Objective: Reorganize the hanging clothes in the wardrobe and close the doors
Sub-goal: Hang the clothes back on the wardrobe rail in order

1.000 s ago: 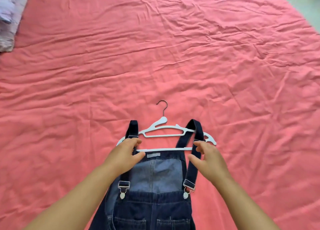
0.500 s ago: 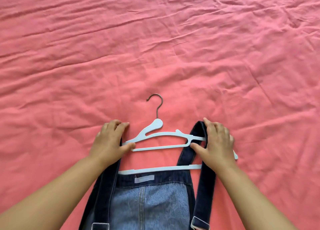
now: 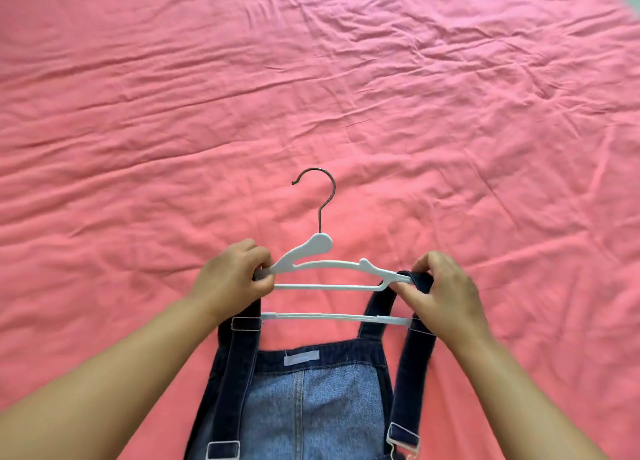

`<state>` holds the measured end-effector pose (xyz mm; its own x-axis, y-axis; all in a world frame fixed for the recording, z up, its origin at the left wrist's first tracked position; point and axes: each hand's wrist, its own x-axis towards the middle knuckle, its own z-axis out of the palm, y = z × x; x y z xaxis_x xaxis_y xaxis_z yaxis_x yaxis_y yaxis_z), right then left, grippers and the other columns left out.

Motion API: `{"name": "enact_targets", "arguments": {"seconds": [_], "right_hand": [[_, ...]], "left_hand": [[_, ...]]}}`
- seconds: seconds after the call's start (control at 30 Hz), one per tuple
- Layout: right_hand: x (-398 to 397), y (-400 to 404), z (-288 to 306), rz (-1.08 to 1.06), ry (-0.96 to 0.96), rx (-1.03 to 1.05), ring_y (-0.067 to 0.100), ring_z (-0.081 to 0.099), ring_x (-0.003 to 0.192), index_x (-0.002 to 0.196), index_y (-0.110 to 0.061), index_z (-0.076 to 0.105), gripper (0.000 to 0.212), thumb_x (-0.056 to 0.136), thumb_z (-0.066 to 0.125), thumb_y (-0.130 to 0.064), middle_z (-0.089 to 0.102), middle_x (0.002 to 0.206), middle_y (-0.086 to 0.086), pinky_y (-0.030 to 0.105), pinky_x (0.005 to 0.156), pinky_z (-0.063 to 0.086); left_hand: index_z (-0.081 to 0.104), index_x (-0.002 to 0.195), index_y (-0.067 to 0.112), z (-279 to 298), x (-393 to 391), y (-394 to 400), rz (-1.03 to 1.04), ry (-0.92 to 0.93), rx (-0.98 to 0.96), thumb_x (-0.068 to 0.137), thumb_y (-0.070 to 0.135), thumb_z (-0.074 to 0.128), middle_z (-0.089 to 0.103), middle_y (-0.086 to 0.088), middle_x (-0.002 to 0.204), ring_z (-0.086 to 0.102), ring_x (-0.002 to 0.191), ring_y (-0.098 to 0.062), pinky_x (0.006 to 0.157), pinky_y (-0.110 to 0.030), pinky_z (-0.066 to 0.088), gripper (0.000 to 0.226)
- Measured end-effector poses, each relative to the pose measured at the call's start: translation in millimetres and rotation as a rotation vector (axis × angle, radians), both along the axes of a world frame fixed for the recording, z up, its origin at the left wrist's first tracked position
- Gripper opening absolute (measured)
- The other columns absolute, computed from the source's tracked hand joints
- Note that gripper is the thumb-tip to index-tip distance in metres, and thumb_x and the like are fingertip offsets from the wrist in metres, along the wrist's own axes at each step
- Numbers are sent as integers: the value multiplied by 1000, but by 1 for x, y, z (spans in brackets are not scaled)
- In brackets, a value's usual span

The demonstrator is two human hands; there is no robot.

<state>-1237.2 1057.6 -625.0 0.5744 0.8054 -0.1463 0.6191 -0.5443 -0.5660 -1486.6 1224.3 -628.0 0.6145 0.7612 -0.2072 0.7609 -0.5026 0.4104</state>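
Lying flat on a wrinkled pink bedsheet (image 3: 207, 113) is a white hanger (image 3: 322, 267) with denim overalls (image 3: 311, 407) below it. The hanger's left end is gripped by the left hand (image 3: 232, 279), fingers curled round it. The right strap (image 3: 415, 279), looped over the hanger's other end, is pinched by the right hand (image 3: 443, 293).

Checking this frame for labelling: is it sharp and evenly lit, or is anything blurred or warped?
Head view: soft, even light, no glare; white hanger and both hands crisp at centre; pink sheet smears toward the top right corner; wide-angle lens stretches the forearms at the bottom edge.
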Motion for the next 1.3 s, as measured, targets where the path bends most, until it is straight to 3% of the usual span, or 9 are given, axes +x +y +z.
{"name": "enact_targets", "arguments": {"seconds": [0.17,0.3,0.57,0.67,0.8,0.9,1.03,1.17,1.3], "right_hand": [[-17,-14,58,41,17,82,14,56,67,75,-24,66,8,76,73,-27,61,67,-11,33,60,43],[-30,-34,103,-45,121,167,10,55,58,64,-28,65,16,72,76,-21,61,59,-11,34,59,45],[-63,-75,172,-110,154,165,14,57,55,58,-26,63,18,67,79,-22,60,52,-7,32,57,45],[-73,-86,182,-125,156,104,6,53,51,56,-24,60,22,66,80,-26,58,52,-9,28,55,41],[-78,-99,187,-117,30,85,6,57,71,55,-23,57,28,68,79,-36,62,66,-12,30,75,21],[-81,-104,188,-143,-8,59,10,51,53,53,-23,53,31,70,76,-35,53,46,-10,34,78,32],[-79,-103,174,-254,55,93,11,53,48,56,-25,58,25,73,76,-30,56,47,-12,42,77,46],[-74,-93,154,-373,45,112,8,56,55,56,-31,62,22,74,75,-28,59,52,-19,48,86,45],[-64,-85,130,-416,27,61,16,61,63,55,-34,61,24,74,74,-29,60,58,-24,48,90,42]], "left_hand": [[65,78,19,64,-17,1,-45,-77,-59,67,38,52,45,11,72,49,67,-13,63,-31,44,25],[68,79,22,113,-31,-6,-72,-176,-41,76,27,69,48,13,72,48,66,0,62,-26,38,6],[72,83,23,176,-69,-42,-39,-240,-36,77,26,69,58,10,78,55,78,-10,73,-33,46,7],[71,97,23,176,-85,-52,7,-232,8,80,18,72,61,7,98,57,94,-13,78,-30,45,18],[68,107,20,171,-96,-57,58,-235,66,81,19,71,60,3,112,54,107,-16,84,-29,42,26],[64,115,15,161,-99,-58,89,-229,94,82,19,71,58,-3,115,55,109,-22,89,-32,42,35],[57,124,14,135,-92,-58,117,-238,42,83,20,69,55,-3,120,57,107,-21,88,-33,45,43],[54,127,16,86,-77,-58,127,-177,-36,85,23,67,54,-1,122,56,109,-19,86,-31,46,45],[49,129,20,33,-54,-55,178,44,-77,90,33,57,49,3,132,49,120,-17,87,-32,44,42]]}}
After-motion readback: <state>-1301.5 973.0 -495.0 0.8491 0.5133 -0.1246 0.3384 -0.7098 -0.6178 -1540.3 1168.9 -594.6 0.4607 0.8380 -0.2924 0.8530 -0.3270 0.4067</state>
